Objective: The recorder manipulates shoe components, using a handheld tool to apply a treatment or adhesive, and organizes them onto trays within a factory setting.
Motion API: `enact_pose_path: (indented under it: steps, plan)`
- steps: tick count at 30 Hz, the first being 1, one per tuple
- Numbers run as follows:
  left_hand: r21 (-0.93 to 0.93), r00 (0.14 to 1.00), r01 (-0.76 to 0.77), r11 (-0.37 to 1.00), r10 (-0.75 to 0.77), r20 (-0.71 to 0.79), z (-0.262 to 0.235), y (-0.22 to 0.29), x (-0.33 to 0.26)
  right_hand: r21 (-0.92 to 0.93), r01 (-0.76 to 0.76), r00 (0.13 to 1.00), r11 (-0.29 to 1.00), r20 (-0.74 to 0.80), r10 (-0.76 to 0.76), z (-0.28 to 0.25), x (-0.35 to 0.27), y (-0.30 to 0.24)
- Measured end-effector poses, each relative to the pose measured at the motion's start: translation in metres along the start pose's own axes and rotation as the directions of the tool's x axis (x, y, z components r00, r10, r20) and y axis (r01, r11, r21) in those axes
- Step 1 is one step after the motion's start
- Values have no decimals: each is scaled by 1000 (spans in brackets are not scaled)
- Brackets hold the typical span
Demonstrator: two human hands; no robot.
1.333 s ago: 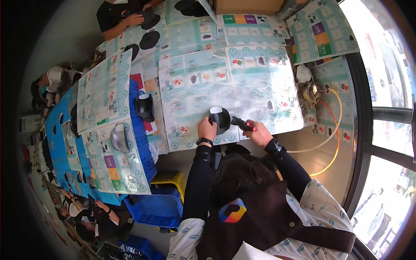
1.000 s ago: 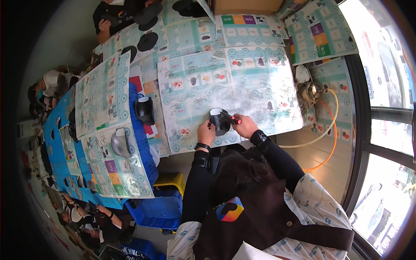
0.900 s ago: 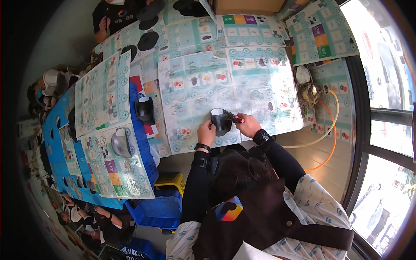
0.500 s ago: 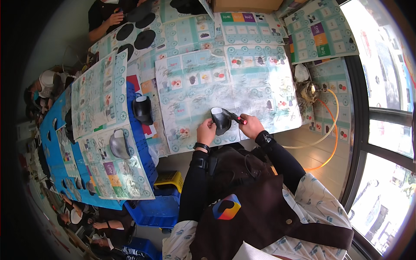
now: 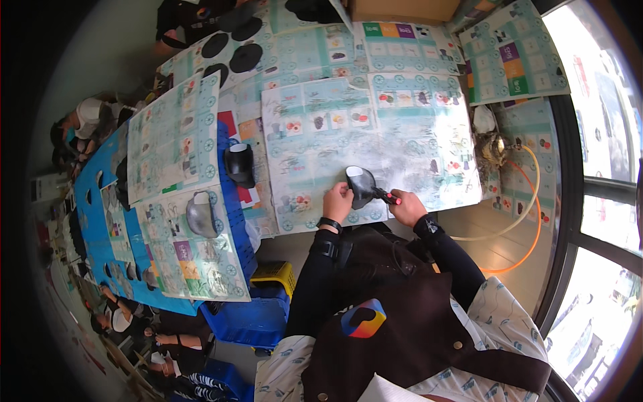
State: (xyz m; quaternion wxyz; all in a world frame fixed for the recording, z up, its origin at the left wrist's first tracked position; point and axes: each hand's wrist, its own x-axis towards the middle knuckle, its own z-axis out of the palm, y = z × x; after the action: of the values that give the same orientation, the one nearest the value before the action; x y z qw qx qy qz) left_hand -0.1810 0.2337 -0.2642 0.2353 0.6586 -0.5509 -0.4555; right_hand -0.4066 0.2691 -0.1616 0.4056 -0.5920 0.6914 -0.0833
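Observation:
My left hand point(image 5: 338, 203) grips the near left edge of a black, curved, shoe-shaped piece point(image 5: 362, 189) with a pale oval at its top. The piece sits on the smudged, printed sheet point(image 5: 315, 157) in front of me. In my right hand point(image 5: 408, 210) is a black tool with a red handle end point(image 5: 392, 199), the fingers closed round it. The tool's far end meets the piece's right side; its tip cannot be made out. Farther left, a similar black piece point(image 5: 239, 165) rests at the edge of the blue crate, and a greyish one point(image 5: 201, 214) lies on a printed sheet.
Flat black discs point(image 5: 246, 58) lie at the far left, near a co-worker point(image 5: 194, 19). A yellow basket point(image 5: 276, 274) and a blue bin point(image 5: 248, 321) stand low on my left. Orange hose point(image 5: 529, 228) loops beside the window at right. Other people work along the left.
The whole view has shifted slightly, so everything appears farther right. Both hands keep their holds on the black piece and the tool. The far co-worker's posture differs.

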Motion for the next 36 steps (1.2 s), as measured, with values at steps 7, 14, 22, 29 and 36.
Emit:
enact_pose_path:
  steps: [7, 14, 22, 29, 36]
  plan:
    - [51, 1000, 9, 999, -7, -24, -1, -2, 2, 125, -9, 997, 992, 80, -1, -16, 11, -19]
    - [90, 999, 39, 995, -39, 1, -5, -24, 11, 136, -24, 999, 990, 25, 20, -17, 16, -23]
    - [6, 997, 77, 997, -77, 23, -1, -16, 7, 148, -14, 1000, 989, 22, 11, -10, 13, -11]
    - [-2, 997, 79, 997, -79, 17, -4, -8, 2, 84, -20, 971, 996, 238, -1, -4, 2, -13]
    - [10, 1000, -9, 1000, 9, -14, -3, 7, -2, 93, -51, 994, 994, -92, 59, -8, 12, -2]
